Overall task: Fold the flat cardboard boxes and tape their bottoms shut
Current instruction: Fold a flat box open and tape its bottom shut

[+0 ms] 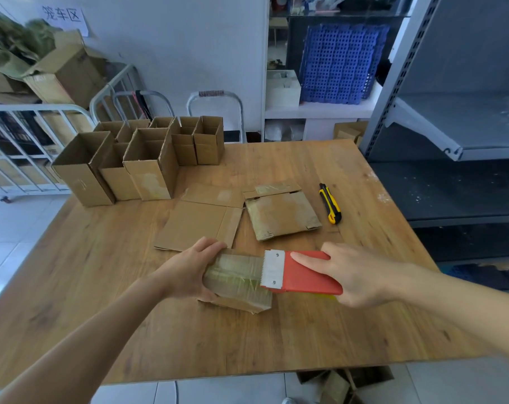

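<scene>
A small folded cardboard box (238, 282) lies on its side on the wooden table (102, 287), its upper face covered in clear tape. My left hand (189, 271) grips the box's left end. My right hand (349, 274) holds a red tape dispenser (304, 272) whose toothed metal blade rests against the taped face at the box's right end. Two flat cardboard boxes lie behind: one plain (199, 220), one with old tape on it (281, 212).
Several folded open-topped boxes (142, 161) stand in a cluster at the table's back left. A yellow and black utility knife (330, 204) lies at the right. Grey metal shelving (466, 126) stands at the right edge. More cardboard lies on the floor under the table's near edge.
</scene>
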A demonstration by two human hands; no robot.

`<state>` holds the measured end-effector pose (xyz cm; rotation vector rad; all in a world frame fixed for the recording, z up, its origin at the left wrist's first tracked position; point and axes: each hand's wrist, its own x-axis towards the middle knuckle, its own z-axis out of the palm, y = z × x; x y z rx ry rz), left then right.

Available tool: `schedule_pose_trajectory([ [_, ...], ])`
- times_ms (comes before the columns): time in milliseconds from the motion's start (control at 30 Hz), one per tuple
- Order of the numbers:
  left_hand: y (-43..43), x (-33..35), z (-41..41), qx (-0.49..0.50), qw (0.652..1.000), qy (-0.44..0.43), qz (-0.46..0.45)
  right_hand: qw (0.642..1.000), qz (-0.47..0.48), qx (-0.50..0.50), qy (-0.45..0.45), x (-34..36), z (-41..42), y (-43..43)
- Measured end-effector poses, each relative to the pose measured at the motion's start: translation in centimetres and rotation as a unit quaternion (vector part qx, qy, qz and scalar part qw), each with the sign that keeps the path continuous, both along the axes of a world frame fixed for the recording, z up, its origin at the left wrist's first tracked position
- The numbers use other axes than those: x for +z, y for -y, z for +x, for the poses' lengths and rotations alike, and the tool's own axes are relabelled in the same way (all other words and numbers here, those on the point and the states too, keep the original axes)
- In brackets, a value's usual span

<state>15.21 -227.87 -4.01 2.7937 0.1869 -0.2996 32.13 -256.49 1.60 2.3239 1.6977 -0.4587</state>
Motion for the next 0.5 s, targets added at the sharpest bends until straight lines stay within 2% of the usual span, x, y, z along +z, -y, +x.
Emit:
schedule_pose_trajectory([
  [233, 0.0, 0.2, 0.1, -0.004, 1.0, -0.007, 0.009, 0.998, -0.04, -0.029, -0.048, -2.6, -0.6, 0.9],
  [400, 0.1, 0.5, 0.5, -0.002, 0.999, -0.037, 0.017, 0.996, -0.031, -0.051, -0.068, -3.9, -0.7, 0.7],
  [500, 1.2, 0.8, 1.1, -0.053, 0.982, -0.036, 0.175, 0.995, -0.027, -0.062, -0.075, -4.1, -0.4, 0.6],
])
